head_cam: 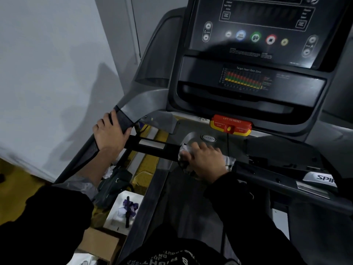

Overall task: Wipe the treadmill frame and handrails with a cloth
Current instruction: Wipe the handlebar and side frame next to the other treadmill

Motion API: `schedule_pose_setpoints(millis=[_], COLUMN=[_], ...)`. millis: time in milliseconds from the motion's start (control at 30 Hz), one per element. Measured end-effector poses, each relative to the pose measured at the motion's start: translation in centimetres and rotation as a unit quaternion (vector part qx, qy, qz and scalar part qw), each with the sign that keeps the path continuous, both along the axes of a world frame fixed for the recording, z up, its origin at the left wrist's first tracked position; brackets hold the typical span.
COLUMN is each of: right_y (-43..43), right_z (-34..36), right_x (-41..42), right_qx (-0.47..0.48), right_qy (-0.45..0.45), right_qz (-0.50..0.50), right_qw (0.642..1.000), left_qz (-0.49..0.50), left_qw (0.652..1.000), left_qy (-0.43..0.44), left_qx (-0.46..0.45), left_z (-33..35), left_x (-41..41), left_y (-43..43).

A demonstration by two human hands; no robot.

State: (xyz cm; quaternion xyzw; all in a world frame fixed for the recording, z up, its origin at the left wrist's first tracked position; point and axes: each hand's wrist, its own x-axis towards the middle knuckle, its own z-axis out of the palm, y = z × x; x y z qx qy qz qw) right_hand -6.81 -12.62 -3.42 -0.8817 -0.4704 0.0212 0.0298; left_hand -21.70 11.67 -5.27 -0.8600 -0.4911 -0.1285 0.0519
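Observation:
I stand on a treadmill facing its dark console [252,35]. My left hand [109,133] grips the left handrail [122,119] where it bends toward the console. A black front crossbar [152,146] runs between the rails. My right hand [205,159] presses a crumpled white-grey cloth [186,150] around that crossbar near its middle. Part of the cloth sticks out on both sides of my fingers. The right handrail [286,178] runs off to the right, untouched.
A red and yellow emergency stop switch [231,126] sits just beyond the crossbar, with a cord hanging from it. A white wall [47,73] stands close on the left. On the floor to the left lie a dark bag [114,180], a white box [124,209] and a cardboard box [99,243].

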Motion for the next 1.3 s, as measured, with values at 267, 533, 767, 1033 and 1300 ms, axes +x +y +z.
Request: schedule_pose_setpoints(millis=[267,533,767,1033,1300], right_y=[-1.1,2.2,0.8,-0.7,2.7], right_z=[0.1,0.6,-0.3,-0.5,0.1], right_x=[1.2,0.2,0.0,-0.2,-2.9], right_qx=[-0.017,-0.018,0.025,0.062,0.025], right_qy=[-0.009,0.049,-0.021,-0.054,-0.038], right_qz=[-0.051,0.068,-0.005,-0.073,-0.078], right_qw=[0.999,0.996,0.999,0.994,0.996], left_qz=[0.001,0.003,-0.007,-0.005,-0.013], left_qw=[1.0,1.0,1.0,1.0,1.0], left_qy=[-0.008,-0.011,-0.012,-0.004,-0.001], left_qx=[-0.004,0.0,0.002,0.003,0.014], left_z=[-0.1,0.0,-0.1,0.0,-0.1], left_x=[0.2,0.1,-0.1,-0.1,-0.3], left_y=[-0.1,-0.1,-0.1,-0.1,-0.1])
